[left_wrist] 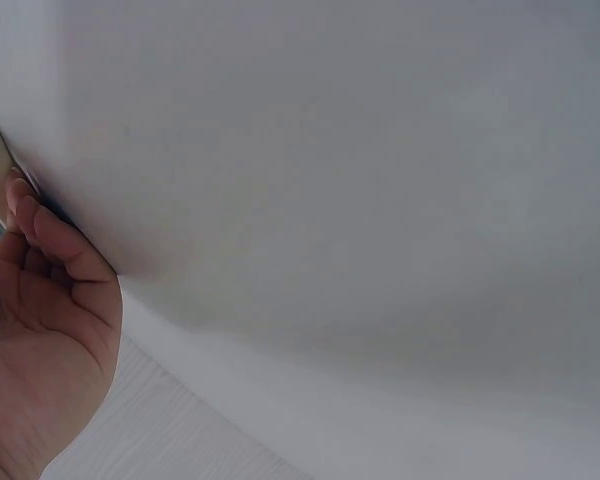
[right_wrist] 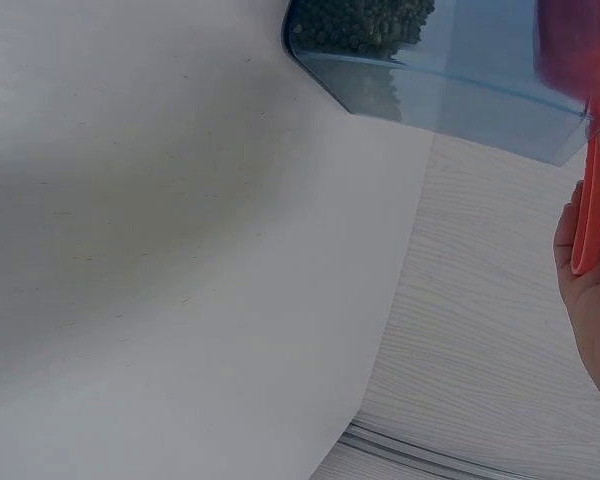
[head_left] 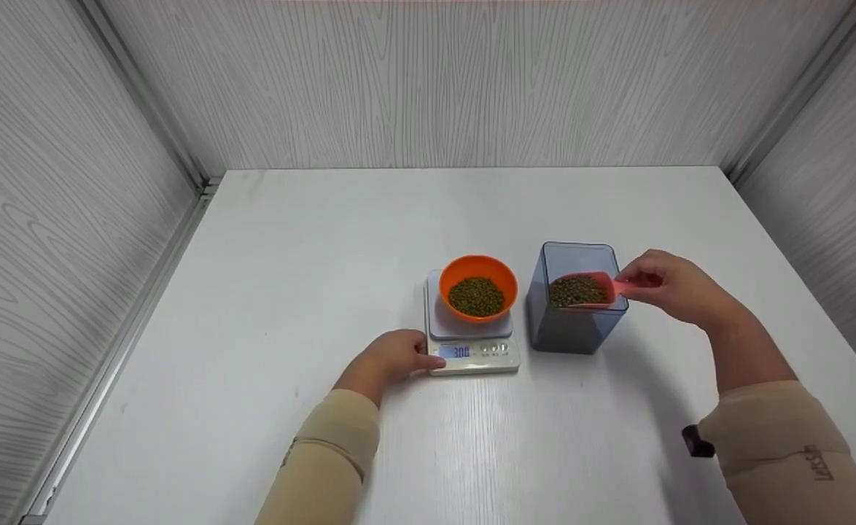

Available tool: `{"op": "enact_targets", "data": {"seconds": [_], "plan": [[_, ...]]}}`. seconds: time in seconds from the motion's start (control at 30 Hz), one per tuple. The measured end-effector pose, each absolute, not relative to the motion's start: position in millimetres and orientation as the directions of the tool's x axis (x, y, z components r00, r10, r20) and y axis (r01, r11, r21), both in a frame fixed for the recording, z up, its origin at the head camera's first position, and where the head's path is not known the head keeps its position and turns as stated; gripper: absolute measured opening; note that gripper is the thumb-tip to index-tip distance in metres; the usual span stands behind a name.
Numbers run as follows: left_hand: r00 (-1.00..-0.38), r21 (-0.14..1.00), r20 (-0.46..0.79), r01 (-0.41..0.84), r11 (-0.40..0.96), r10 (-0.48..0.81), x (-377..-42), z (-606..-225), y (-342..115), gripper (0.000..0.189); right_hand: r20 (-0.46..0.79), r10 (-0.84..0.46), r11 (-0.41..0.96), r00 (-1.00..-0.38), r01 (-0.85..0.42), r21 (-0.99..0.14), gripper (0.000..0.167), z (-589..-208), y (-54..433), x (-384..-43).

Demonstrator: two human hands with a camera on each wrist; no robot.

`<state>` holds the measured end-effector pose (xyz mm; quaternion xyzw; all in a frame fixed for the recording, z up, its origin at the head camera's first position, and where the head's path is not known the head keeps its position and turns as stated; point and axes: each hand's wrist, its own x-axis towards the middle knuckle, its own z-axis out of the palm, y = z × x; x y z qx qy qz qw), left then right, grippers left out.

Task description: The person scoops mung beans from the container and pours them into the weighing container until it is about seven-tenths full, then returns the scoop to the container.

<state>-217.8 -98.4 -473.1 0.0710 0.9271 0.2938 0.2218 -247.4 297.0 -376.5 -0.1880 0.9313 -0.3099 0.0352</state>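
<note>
My left hand point(head_left: 397, 356) holds the near left corner of a white kitchen scale point(head_left: 475, 364), thumb on top beside the lit display and fingers along its left side. In the left wrist view those fingers point(left_wrist: 55, 240) curl against the scale's edge. On the weighing plate stands an orange bowl point(head_left: 502, 271) with small green beans point(head_left: 476, 297) in it. With my right hand point(head_left: 679, 288) I pinch the handle of a red scoop point(head_left: 607, 286), heaped with beans point(head_left: 578, 290), at the mouth of a clear bluish container point(head_left: 570, 332). The right wrist view shows the scoop handle point(right_wrist: 592, 205) across my fingers.
The container stands upright just right of the scale, with more beans point(right_wrist: 360, 25) at its bottom. All of this rests on a white table point(head_left: 311, 240). Grey wood-patterned panels point(head_left: 428, 87) rise behind it and at both sides.
</note>
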Motion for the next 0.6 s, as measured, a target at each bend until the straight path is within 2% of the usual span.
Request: {"op": "enact_targets", "data": {"seconds": [0.3,0.6], "plan": [[-0.892,0.573,-0.369,0.003,0.82,0.26,-218.1,-474.5,-98.7,0.036,0.01,-0.367,0.735,-0.93,-0.296,-0.61,0.015,-377.2,300.7,-243.8],[-0.893,0.566,-0.372,-0.001,0.825,0.254,-218.5,-474.0,-98.3,0.037,0.044,-0.33,0.729,-0.943,-0.285,-0.622,0.022,-382.7,302.7,-241.3]]}}
